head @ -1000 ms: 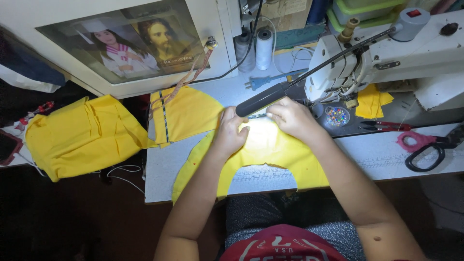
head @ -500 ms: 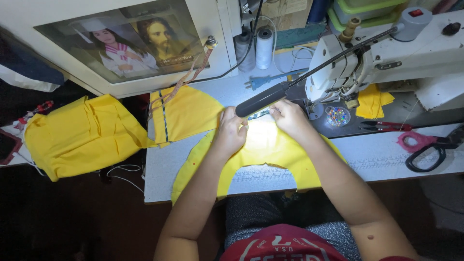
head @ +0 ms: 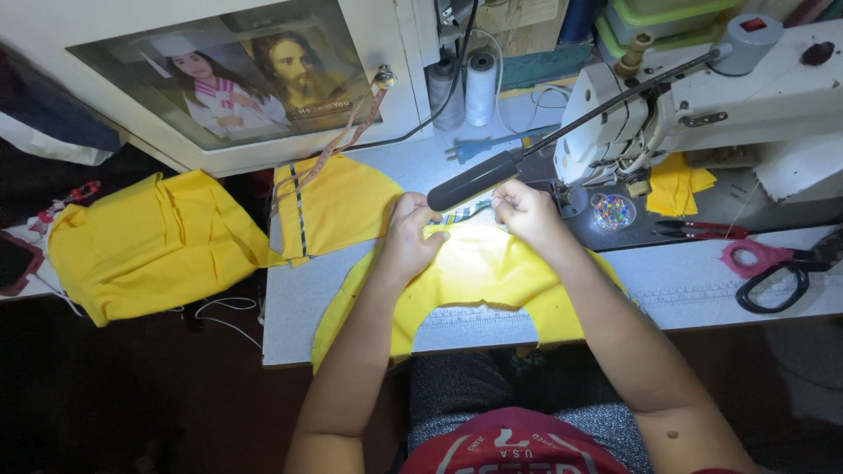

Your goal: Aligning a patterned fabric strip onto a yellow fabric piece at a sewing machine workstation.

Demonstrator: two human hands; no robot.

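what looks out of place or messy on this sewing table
Little stands out. The curved yellow fabric under both hands droops over the table's front edge, and a second yellow piece overhangs its left edge. Nothing looks spilled or damaged.

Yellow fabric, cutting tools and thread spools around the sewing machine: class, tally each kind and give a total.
Yellow fabric pieces: 4 (curved piece under the hands, piece with striped trim, pile on the left, scrap by the machine)
Cutting tools: 2 (pink-handled scissors, red snips)
Thread spools: 2 (grey, white)
Total: 8
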